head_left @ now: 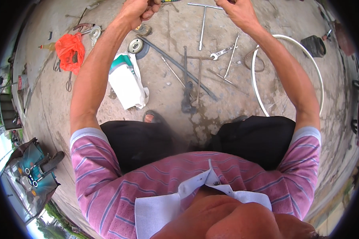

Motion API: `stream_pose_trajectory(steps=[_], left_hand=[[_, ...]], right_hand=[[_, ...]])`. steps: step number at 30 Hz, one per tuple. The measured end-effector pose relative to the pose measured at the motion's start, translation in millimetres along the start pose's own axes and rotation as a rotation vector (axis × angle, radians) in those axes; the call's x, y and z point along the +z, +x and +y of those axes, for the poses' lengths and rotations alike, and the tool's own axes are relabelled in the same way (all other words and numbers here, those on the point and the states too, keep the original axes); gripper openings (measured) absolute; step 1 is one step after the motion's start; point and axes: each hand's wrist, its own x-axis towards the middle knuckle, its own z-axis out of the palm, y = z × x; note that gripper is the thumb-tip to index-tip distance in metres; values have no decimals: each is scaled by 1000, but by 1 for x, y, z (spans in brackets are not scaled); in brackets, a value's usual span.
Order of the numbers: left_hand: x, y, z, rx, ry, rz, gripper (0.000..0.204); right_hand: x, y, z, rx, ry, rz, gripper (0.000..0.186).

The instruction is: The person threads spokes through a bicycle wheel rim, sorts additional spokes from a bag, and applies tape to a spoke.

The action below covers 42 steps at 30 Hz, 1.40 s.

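At the top edge, my left hand (145, 11) has curled fingers; whatever it holds is hidden. My right hand (234, 8) is closed too, partly cut off by the view's edge, its contents unclear. A chrome T-handle wrench (204, 24) lies beside it in the picture. Below my left hand are a yellowish-grey device (143, 29), a metal disc (135, 45) and a white-and-teal package (125, 85). Between my arms lie a long dark bar (187, 71), an open-ended spanner (221, 51), a black tool (188, 101) and several thin rods.
A white hoop (320, 79) lies around my right forearm's side. An orange bag (70, 51) and a bottle (48, 46) are at the left, a dark rubber piece (314, 46) at the upper right. A teal-and-black vehicle (32, 173) stands at lower left. My sandalled feet (150, 117) are below.
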Motion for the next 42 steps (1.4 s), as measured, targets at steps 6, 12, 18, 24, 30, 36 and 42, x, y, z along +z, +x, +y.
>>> stream_pose_trajectory(steps=[6,12,18,24,30,36,42], left_hand=[[1,-1,1,-24,79,-94,34],[-6,12,-8,-126,-81,-23,33],[-7,13,-13,-50,-51,-42,34],[-1,14,-12,-102,-77,9,35],[-10,20,-19,-37,-36,-104,34],[-7,5,-2,-26,156,3,32],[11,3,-13,274,772,-8,35]], right_hand=[[1,-2,2,-32,86,-29,17],[5,-1,0,-43,55,3,18],[3,-2,2,0,2,-40,18],[3,-3,6,-4,74,-53,17],[6,-3,5,-42,80,-14,19],[7,-21,-11,-116,-155,-354,25],[21,-26,4,104,-433,-477,26]])
